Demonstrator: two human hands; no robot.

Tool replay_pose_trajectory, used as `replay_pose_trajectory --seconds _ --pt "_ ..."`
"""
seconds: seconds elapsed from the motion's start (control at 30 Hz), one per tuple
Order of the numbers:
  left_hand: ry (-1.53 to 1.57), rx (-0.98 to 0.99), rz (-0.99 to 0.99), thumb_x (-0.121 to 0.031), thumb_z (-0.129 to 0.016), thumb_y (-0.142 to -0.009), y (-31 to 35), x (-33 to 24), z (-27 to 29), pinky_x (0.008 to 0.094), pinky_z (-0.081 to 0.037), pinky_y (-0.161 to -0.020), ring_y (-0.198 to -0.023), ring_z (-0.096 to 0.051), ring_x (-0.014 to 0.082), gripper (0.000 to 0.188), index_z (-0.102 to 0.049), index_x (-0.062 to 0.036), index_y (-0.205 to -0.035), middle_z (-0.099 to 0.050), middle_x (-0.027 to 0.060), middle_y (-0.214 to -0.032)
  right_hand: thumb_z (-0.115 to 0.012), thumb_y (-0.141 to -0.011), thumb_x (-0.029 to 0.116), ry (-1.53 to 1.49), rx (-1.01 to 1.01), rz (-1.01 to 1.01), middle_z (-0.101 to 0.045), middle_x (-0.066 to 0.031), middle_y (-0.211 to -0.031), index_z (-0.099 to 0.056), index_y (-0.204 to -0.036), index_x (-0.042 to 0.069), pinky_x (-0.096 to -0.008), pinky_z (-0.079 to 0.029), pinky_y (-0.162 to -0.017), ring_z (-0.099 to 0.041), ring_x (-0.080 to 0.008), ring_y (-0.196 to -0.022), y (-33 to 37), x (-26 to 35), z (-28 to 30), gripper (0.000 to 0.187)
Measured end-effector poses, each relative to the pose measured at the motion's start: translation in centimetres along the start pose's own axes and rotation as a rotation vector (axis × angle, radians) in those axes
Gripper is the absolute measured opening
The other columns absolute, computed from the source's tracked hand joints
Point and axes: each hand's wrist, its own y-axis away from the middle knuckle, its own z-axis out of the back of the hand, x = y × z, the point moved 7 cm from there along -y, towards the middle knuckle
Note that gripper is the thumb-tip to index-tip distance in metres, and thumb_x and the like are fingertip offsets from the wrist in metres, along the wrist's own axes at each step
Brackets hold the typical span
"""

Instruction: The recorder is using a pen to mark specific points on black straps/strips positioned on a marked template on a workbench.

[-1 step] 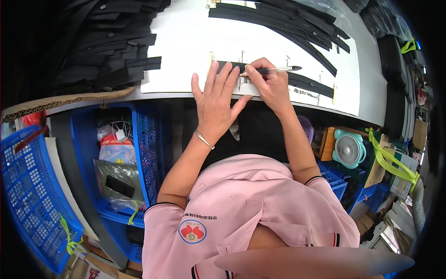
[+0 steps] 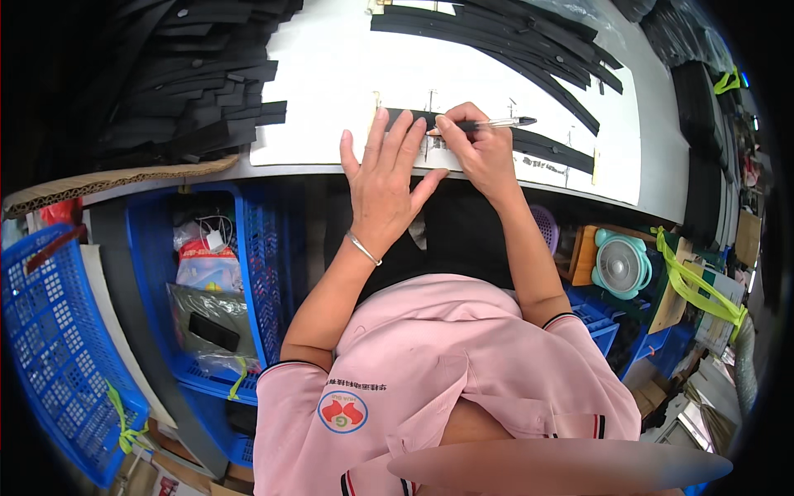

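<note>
Holding a pen (image 2: 500, 122), the right hand (image 2: 484, 157) is pinching it between thumb and fingers, grip narrow, dark barrel running out rightward past the knuckles. Pen tip is pointing left, toward the left hand's fingertips, at the near edge of a black strip (image 2: 552, 150); cannot tell whether the tip is touching strip or sheet. Left hand (image 2: 393, 174) is lying flat, palm down, grip wide and holding nothing, fingers spread across the strip's left stretch, thumb sticking out to the right below it. The strip is passing under both hands, its right part running out beyond the right hand and slanting toward the person. It is lying on a white sheet (image 2: 322, 83) bearing small drawn marks, and the sheet is covering much of the worktop (image 2: 657, 157). Another bunch of black strips (image 2: 496, 40) is lying on the sheet beyond the hands. A bigger pile of black pieces (image 2: 207, 83) is sitting at left, overlapping the sheet's edge, with corrugated cardboard (image 2: 124, 180) lying just on its near side. A silvery bracelet (image 2: 362, 248) is circling the left wrist.
</note>
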Motion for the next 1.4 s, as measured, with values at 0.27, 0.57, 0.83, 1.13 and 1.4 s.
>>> replay_pose_trajectory --seconds 0.27,0.57,0.83,1.13,1.4 --pt "-0.018 0.009 0.003 -0.042 -0.077 -0.086 -0.2 -0.2 0.1 0.0604 -0.014 -0.119 -0.146 -0.04 0.0267 0.065 -0.058 -0.0143 -0.142 -0.054 0.0045 -0.146 -0.068 -0.097 0.011 0.112 0.073 0.061 -0.069 -0.0024 -0.075 -0.068 -0.093 -0.001 -0.0226 -0.046 -0.058 -0.059 -0.0048 -0.066 -0.1 -0.3 -0.2 0.012" --pt "-0.043 0.004 -0.01 -0.046 -0.077 -0.086 0.0 -0.3 -0.2 0.0589 -0.011 -0.12 -0.146 -0.04 0.0277 0.067 -0.058 -0.0136 -0.142 -0.055 0.0051 -0.146 -0.068 -0.099 0.014 -0.198 -0.26 -0.057 -0.07 -0.0023 -0.089 -0.07 -0.102 0.002 -0.0209 -0.051 -0.072 -0.063 -0.0058 -0.081 1.7 -0.3 7.6 0.012" --pt "-0.052 0.017 -0.019 -0.046 -0.079 -0.085 -0.1 -0.3 -0.4 0.058 -0.011 -0.12 -0.146 -0.04 0.0288 0.069 -0.058 -0.0132 -0.141 -0.056 0.0052 -0.146 -0.071 -0.097 0.015 0.172 -0.276 0.013 -0.067 -0.0006 -0.068 -0.07 -0.092 0.002 -0.0207 -0.046 -0.057 -0.059 -0.0036 -0.061 2.1 -3.4 10.1 0.014" --pt "-0.058 0.039 -0.013 -0.046 -0.079 -0.085 -0.1 -0.3 -0.4 0.0588 -0.011 -0.12 -0.147 -0.038 0.0284 0.069 -0.057 -0.0136 -0.142 -0.054 0.0053 -0.147 -0.069 -0.099 0.016 0.3 -0.201 -0.023 -0.072 -0.003 -0.079 -0.07 -0.094 0.001 -0.0214 -0.051 -0.061 -0.067 -0.0077 -0.069 2.0 -4.1 10.0 0.016" --pt "-0.065 0.035 -0.025 -0.046 -0.078 -0.086 0.0 -0.2 -0.4 0.0587 -0.01 -0.12 -0.148 -0.038 0.0283 0.069 -0.057 -0.013 -0.142 -0.054 0.0055 -0.148 -0.072 -0.095 0.016 0.212 -0.292 0.06 -0.064 -0.0036 -0.062 -0.071 -0.087 0.002 -0.0241 -0.042 -0.051 -0.055 -0.0067 -0.053 1.9 -3.4 10.1 0.016"
